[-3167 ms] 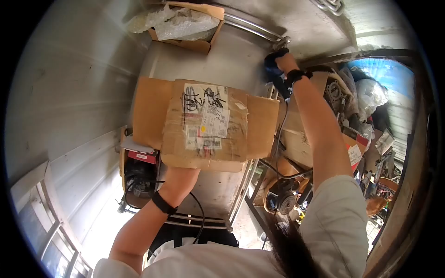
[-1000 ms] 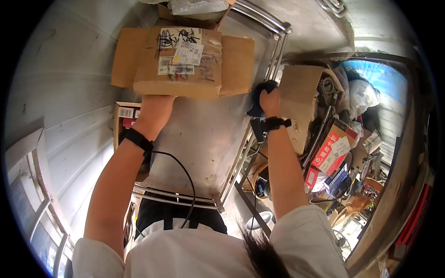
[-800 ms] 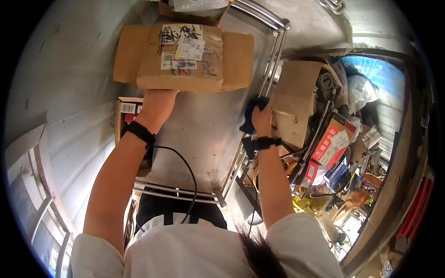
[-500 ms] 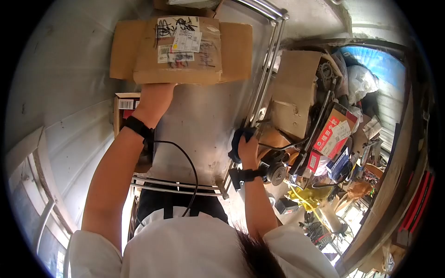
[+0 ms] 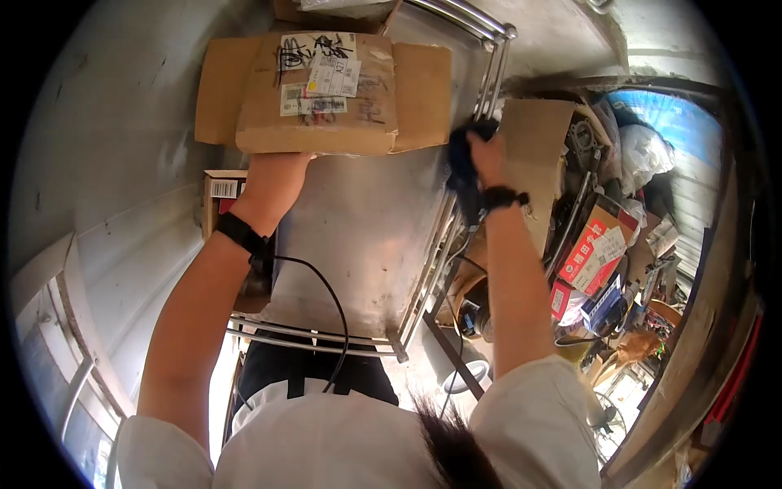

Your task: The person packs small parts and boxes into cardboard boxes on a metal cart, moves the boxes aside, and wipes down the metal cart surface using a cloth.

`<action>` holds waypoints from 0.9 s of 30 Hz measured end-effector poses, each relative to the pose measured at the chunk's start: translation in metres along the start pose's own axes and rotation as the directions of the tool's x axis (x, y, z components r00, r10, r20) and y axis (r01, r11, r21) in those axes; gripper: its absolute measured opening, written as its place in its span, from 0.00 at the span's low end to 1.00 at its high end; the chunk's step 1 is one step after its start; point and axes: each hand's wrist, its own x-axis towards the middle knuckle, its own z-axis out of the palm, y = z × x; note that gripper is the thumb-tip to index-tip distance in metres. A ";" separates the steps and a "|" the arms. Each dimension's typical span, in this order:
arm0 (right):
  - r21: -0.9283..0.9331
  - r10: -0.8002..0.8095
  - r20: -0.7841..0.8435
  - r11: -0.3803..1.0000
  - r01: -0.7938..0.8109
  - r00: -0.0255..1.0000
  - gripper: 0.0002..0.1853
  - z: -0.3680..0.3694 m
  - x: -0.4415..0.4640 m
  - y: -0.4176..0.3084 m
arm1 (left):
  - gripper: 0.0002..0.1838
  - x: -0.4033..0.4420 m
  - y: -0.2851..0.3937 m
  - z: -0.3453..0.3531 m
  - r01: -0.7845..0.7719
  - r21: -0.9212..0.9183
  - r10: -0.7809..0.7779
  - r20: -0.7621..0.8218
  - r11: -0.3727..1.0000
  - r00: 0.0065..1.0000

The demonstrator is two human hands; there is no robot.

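Observation:
A brown cardboard box (image 5: 318,134) with spread side flaps, white labels and black handwriting is above the far part of a metal tabletop (image 5: 350,236). My left hand (image 5: 278,183) reaches under its near edge and holds it from below; the fingers are hidden behind the cardboard. On the right, my right hand (image 5: 487,156) is closed around a dark blue cloth (image 5: 463,167), which lies against the tubular metal rail (image 5: 440,232) along the table's right side. Both wrists wear black straps, and a black cable (image 5: 338,301) runs from the left one.
Against the left wall stands a smaller open carton (image 5: 213,200). Beyond the right rail are a large cardboard piece (image 5: 529,130), a red-and-white box (image 5: 595,253), plastic bags (image 5: 639,151) and piled parts. A near rail (image 5: 309,342) crosses before my body.
My right hand has moved forward along the right rail with the dark blue cloth, away from my body. My left hand stays under the cardboard box, which shifts only slightly in view.

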 end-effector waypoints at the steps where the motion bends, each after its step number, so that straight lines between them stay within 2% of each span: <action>1: 0.193 0.074 0.014 0.978 -0.075 0.997 0.18 -0.008 0.015 -0.022 | 0.13 0.000 -0.001 0.001 -0.020 0.023 0.020 -0.030 1.000 0.999; 2: 0.376 0.146 0.046 0.914 -0.153 0.988 0.19 -0.014 0.032 -0.039 | 0.12 -0.001 -0.001 0.003 -0.038 0.047 0.040 -0.057 0.998 0.998; 4: 0.559 0.183 0.197 0.786 -0.264 0.963 0.22 -0.007 0.139 0.020 | 0.12 -0.002 -0.001 0.002 -0.016 0.085 0.016 -0.003 0.996 1.000; 6: 0.652 0.236 0.358 0.629 -0.423 0.904 0.26 -0.032 0.136 -0.038 | 0.12 -0.004 0.001 0.000 -0.005 0.089 0.003 0.028 0.996 1.000; 9: 0.211 0.215 0.468 0.915 -0.345 0.857 0.25 -0.028 0.166 -0.047 | 0.12 -0.001 0.002 -0.002 0.001 0.078 -0.002 0.014 0.997 1.000; 12: 0.213 0.299 0.452 0.879 -0.427 0.840 0.23 -0.021 0.161 -0.041 | 0.13 -0.003 0.004 0.000 0.010 0.119 -0.011 0.012 0.993 1.000; 15: 0.268 0.275 0.436 0.869 -0.416 0.857 0.23 -0.016 0.140 -0.030 | 0.14 -0.005 0.000 0.006 -0.015 0.165 0.018 -0.017 0.986 1.000; 18: 0.422 0.231 0.549 0.753 -0.505 0.803 0.22 -0.017 0.104 -0.029 | 0.13 -0.004 0.001 0.005 -0.004 0.175 0.017 -0.071 0.985 0.997; 22: 0.636 0.155 0.497 0.605 -0.480 0.854 0.24 -0.003 0.073 0.013 | 0.12 -0.004 0.002 0.003 0.019 0.139 -0.020 0.002 0.990 1.000; 23: 0.672 0.137 0.549 0.514 -0.533 0.824 0.24 0.002 0.065 0.031 | 0.11 -0.003 0.002 0.003 0.031 0.115 -0.035 0.032 0.993 0.999; 26: 0.710 0.204 0.550 0.396 -0.582 0.810 0.21 0.007 0.014 0.043 | 0.11 -0.003 -0.003 0.009 -0.030 0.123 0.036 -0.053 0.992 0.998; 27: 0.708 0.215 0.562 0.374 -0.599 0.799 0.21 0.006 -0.003 0.041 | 0.11 -0.003 -0.003 0.008 -0.017 0.122 0.022 -0.039 0.992 0.999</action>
